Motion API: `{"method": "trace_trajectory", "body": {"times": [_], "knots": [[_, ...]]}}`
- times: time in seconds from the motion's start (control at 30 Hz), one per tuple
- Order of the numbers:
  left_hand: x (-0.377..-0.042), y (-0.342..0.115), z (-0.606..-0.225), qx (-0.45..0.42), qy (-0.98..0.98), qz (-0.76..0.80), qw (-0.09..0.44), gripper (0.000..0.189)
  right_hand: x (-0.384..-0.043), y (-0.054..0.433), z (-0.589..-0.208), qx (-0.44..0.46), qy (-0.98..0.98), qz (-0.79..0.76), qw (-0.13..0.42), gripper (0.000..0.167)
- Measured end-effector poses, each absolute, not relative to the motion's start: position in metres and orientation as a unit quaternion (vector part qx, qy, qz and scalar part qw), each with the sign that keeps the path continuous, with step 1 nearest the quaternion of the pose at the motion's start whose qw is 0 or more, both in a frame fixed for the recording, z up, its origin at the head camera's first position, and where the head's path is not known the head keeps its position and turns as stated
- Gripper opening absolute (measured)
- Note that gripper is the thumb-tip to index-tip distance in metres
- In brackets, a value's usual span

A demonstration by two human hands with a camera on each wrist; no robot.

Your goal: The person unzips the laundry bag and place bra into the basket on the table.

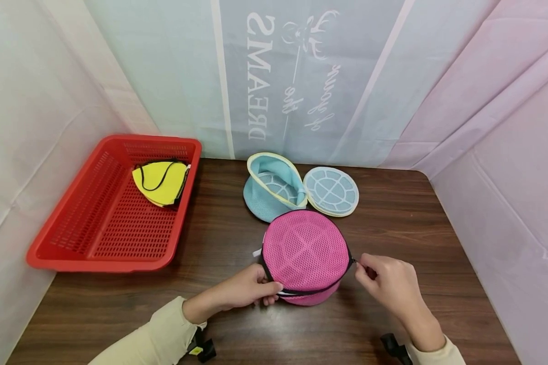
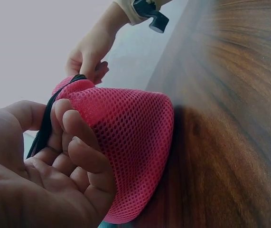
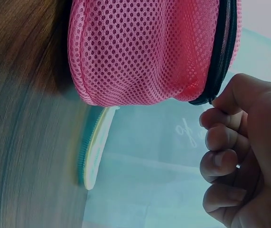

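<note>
A round pink mesh wash bag [image 1: 306, 248] with a black zip around its lid stands on the table. My left hand [image 1: 251, 289] grips its front-left rim, thumb over the zip edge, where a white strip shows. In the left wrist view the left hand's fingers [image 2: 85, 147] curl beside the pink mesh wall. On the bag's right side, my right hand [image 1: 390, 281] pinches the zip's end between thumb and forefinger. The right wrist view shows that pinch at the corner of the black zip [image 3: 216, 57]; the zip pull itself is mostly hidden by the fingertips.
Behind the pink bag lies a light-blue mesh bag [image 1: 265, 200], its yellow-edged mouth open, with its round lid [image 1: 332, 191] to the right. A red plastic basket [image 1: 114, 266] at left holds a yellow piece [image 1: 160, 180] with black cord. Curtains hang around the table.
</note>
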State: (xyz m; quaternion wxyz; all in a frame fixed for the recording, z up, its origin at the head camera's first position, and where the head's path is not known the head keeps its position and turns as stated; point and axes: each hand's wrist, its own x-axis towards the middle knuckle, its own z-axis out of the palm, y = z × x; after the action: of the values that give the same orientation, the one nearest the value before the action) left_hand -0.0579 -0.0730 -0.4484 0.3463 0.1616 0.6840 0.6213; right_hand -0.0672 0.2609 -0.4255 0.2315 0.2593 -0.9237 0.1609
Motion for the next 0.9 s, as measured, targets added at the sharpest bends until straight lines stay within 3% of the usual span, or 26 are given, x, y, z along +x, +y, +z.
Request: {"method": "trace_trajectory", "body": {"times": [0.63,0.9], "knots": [[-0.057,-0.072,-0.445,0.108,0.694,0.625,0.341,0.031,-0.059,0.257,-0.42,0.249,-0.932,0.162,0.206,0.036],[-0.061,-0.076,-0.445,0.101,0.695,0.631,0.329,0.026,-0.053,0.256,-0.414,0.249,-0.936,0.192,0.16,0.041]]}}
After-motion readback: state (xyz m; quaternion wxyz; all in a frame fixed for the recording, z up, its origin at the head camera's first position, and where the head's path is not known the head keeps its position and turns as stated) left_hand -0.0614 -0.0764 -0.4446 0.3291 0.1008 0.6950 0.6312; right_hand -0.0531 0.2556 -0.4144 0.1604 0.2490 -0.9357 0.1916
